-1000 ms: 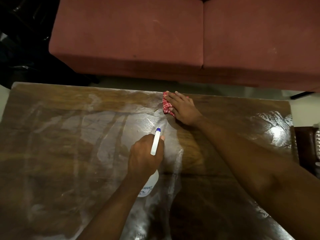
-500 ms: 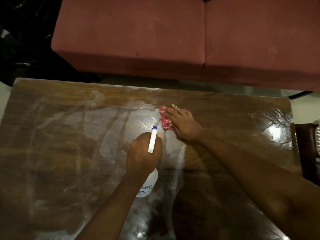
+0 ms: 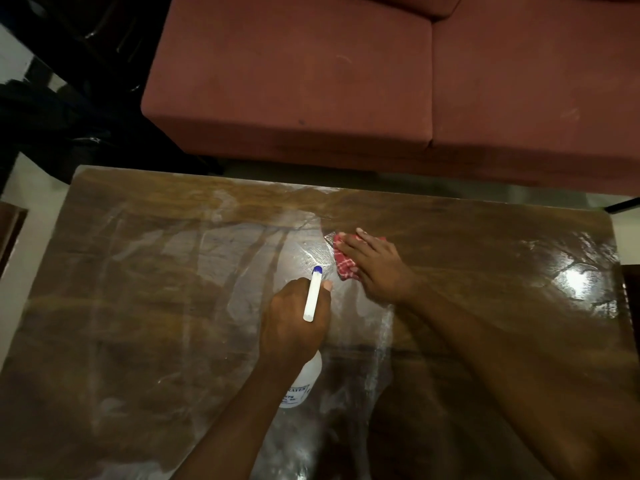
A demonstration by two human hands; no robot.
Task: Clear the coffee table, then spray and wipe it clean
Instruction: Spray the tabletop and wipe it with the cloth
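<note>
Red checked cloth under your flat right hand may skid on the wet wooden table; left hand grips white spray bottle.

We seem to be in the living room of a home. We see a wooden coffee table with a glossy top, and just behind it a wide sofa with dark red cushions of soft fabric. Between the two runs a narrow strip of pale floor.

Right hand flat on checked cloth
</note>
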